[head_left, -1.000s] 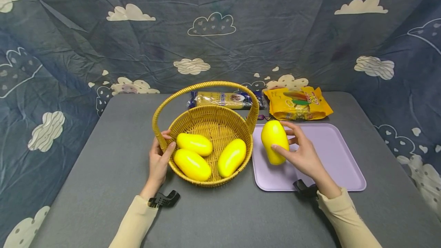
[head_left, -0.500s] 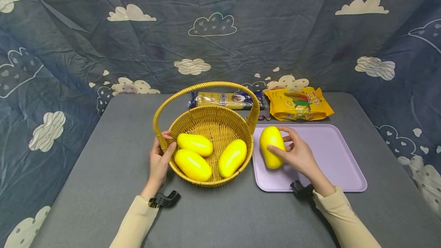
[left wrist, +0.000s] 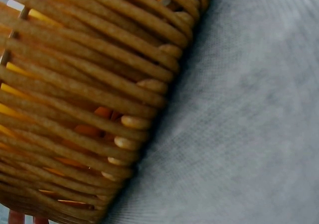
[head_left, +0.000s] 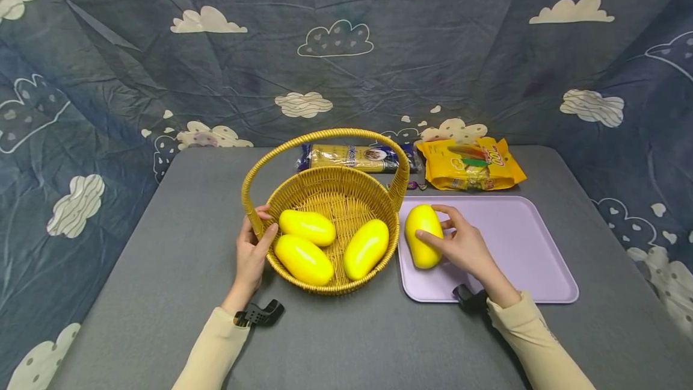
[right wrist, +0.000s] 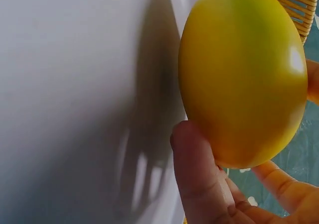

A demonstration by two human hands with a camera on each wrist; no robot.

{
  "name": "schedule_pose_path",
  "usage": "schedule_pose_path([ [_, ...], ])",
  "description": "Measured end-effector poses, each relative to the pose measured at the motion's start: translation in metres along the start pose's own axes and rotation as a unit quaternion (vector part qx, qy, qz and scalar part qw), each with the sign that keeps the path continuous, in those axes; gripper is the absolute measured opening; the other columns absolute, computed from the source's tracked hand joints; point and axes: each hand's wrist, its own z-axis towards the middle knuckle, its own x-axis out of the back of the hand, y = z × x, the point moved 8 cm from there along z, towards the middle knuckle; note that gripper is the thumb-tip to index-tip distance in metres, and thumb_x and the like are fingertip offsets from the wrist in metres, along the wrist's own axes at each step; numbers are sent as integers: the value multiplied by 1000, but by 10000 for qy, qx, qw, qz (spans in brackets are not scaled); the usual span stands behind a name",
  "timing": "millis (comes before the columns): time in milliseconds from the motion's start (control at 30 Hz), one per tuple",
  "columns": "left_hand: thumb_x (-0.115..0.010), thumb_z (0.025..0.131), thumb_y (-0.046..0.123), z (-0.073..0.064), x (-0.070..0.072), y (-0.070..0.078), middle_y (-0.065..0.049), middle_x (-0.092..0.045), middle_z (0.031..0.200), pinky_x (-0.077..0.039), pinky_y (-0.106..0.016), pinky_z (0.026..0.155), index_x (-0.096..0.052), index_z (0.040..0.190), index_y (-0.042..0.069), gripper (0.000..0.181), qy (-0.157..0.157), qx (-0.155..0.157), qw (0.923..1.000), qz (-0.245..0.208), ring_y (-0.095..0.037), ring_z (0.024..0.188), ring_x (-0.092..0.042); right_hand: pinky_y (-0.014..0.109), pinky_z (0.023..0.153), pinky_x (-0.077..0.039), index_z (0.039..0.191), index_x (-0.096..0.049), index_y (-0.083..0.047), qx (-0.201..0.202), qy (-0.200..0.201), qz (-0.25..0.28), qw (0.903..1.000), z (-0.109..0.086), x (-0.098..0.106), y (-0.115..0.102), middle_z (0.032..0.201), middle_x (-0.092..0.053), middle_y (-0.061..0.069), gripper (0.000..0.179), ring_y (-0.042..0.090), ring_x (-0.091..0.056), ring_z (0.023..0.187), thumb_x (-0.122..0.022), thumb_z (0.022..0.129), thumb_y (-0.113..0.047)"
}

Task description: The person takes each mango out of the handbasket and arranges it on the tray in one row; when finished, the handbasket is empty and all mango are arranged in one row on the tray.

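Grasping a yellow fruit (head_left: 421, 223), the right grip (head_left: 462, 245) has neared the basket (head_left: 340, 200) the left grip (head_left: 251, 257) holds.

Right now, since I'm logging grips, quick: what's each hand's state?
Left hand: holding the round golden wicker basket at its left side.
Right hand: holding a smooth, yellow, mango-shaped fruit.

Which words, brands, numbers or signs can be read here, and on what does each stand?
"akarn", as it seems, sideways on the blue-and-yellow packet; other print unclear.
Yellow bag: stylised lettering, too small and blurred to read.
Small purple wrapper: too small to tell.
Basket and held yellow fruit: no text visible.
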Motion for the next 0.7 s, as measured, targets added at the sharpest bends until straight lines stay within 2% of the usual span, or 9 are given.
schedule_pose_path([
  [367,-57,90,-5,1,0,1,-23,-45,132,-34,-28,97,-47,108,-13,22,-18,-15,10000,3,-30,124,-39,44,73,-44,141,-39,-14,39,12,-531,9986,1,0,0,116,-56,24,80,37,-54,98,-67,80,-58],
  [700,-56,91,-5,0,0,0,-22,-45,132,-34,-28,98,-47,109,-13,22,-27,-2,10000,6,-29,126,-38,42,70,-44,141,-39,-13,-3,-94,-635,9979,-1,-1,-1,115,-56,24,80,36,-54,94,-66,81,-58],
])
